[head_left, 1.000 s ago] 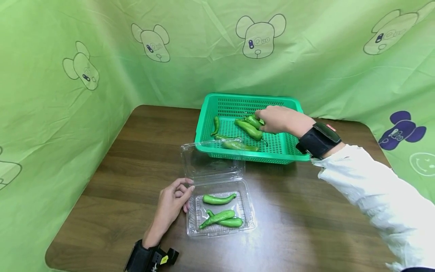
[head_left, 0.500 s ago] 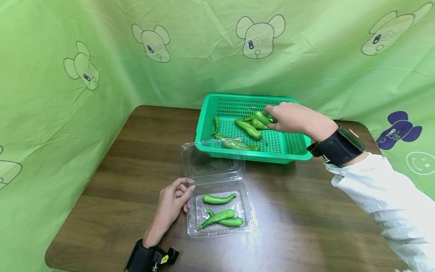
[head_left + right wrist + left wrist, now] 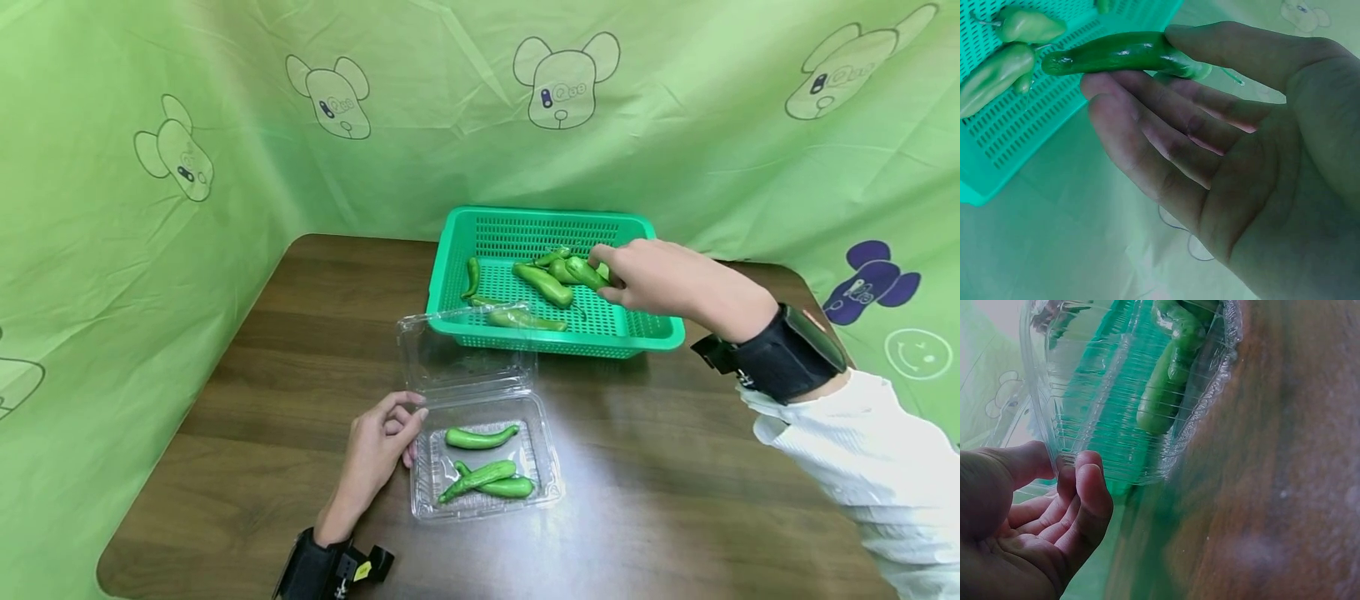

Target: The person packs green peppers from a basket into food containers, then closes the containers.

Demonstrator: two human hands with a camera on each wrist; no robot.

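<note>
Right hand (image 3: 652, 275) has pulled back a bit toward the basket's right side & now pinches one green pepper (image 3: 1124, 52) between thumb and fingers, lifted just over the green basket (image 3: 648, 329). Left hand (image 3: 375, 454) rests w/ loosely curled fingers touching the clear box (image 3: 551, 492), on the bench near the basket; three peppers lie in it. Grip is only at the pepper's end, so it could slip & drop back in.
</note>
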